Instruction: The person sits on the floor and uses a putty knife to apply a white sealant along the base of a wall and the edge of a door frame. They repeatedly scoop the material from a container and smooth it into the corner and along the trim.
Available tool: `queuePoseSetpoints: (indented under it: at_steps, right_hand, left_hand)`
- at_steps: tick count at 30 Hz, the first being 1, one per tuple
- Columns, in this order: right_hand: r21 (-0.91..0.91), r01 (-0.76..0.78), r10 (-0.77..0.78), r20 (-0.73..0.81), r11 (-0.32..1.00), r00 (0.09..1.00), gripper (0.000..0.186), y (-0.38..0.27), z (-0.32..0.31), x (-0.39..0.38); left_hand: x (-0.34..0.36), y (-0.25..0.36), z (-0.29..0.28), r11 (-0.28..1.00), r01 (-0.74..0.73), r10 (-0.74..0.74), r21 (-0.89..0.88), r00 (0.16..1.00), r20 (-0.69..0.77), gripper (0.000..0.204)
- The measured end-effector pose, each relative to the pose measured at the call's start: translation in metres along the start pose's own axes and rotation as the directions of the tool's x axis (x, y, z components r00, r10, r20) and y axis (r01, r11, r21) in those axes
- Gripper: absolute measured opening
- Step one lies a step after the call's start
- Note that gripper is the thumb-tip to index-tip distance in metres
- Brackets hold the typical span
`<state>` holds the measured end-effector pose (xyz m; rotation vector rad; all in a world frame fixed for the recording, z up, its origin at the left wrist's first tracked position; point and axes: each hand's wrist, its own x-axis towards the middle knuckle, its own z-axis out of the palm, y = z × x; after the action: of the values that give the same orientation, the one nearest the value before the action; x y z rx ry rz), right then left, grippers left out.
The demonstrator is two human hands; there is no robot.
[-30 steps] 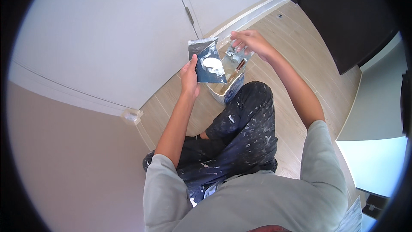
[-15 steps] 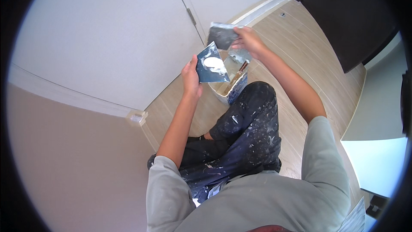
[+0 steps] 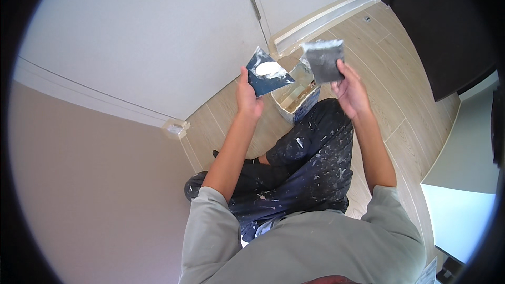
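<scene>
My left hand (image 3: 248, 99) is closed on the near left side of a dark blue flat putty scraper (image 3: 260, 86). A thick lump of white putty (image 3: 270, 69) lies on its upper face. In my right hand (image 3: 353, 90) is a grey square putty scraper (image 3: 324, 64), gripped at its right side between thumb and fingers. White putty coats its far edge. The two scrapers are apart. Below and between them stands a putty-smeared bucket (image 3: 304, 113) with tools inside, partly hidden by the scrapers.
Pale walls with a hinged panel (image 3: 158, 26) rise on the left and ahead. A taped skirting (image 3: 326, 18) runs along the far wall. My paint-spattered crossed legs (image 3: 294, 179) are close to the bucket on the wood-look floor (image 3: 392, 89). A dark door (image 3: 444, 26) stands at far right.
My right hand has moved right and nearer with the grey scraper, away from the blue one. My left hand still holds the blue scraper with its putty. The whole view has shifted slightly.
</scene>
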<state>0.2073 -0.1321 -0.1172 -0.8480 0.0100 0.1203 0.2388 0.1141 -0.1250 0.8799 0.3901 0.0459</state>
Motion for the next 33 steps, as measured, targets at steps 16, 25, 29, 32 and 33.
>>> queuePoseSetpoints:
  at_steps: [16, 25, 29, 32, 33]
  right_hand:
    - [-0.036, 0.098, -0.104, -0.256, 0.995, 0.961, 0.017, 0.078, 0.066, -0.011]
    - [0.023, 0.044, -0.039, -0.196, 0.999, 0.98, 0.018, 0.069, 0.087, -0.017]
    - [0.113, 0.04, -0.023, -0.152, 0.993, 0.988, 0.021, 0.066, 0.098, -0.022]
    - [0.131, 0.089, -0.081, -0.061, 0.987, 0.995, 0.03, 0.063, 0.095, -0.025]
    - [0.139, 0.076, -0.069, -0.053, 0.987, 0.996, 0.037, 0.058, 0.097, -0.029]
  left_hand:
    - [-0.055, 0.016, 0.023, 0.571, -0.694, 0.681, 0.438, 0.699, 0.218, 0.039]
    - [-0.078, 0.017, 0.007, 0.378, -0.766, 0.686, 0.519, 0.609, 0.398, 0.032]
    - [-0.1, 0.017, -0.017, 0.366, -0.739, 0.646, 0.566, 0.64, 0.417, 0.034]
    - [-0.12, 0.02, -0.048, 0.621, -0.515, 0.518, 0.591, 0.835, 0.183, 0.037]
    - [-0.127, 0.022, -0.06, 0.726, -0.396, 0.441, 0.563, 0.896, 0.062, 0.038]
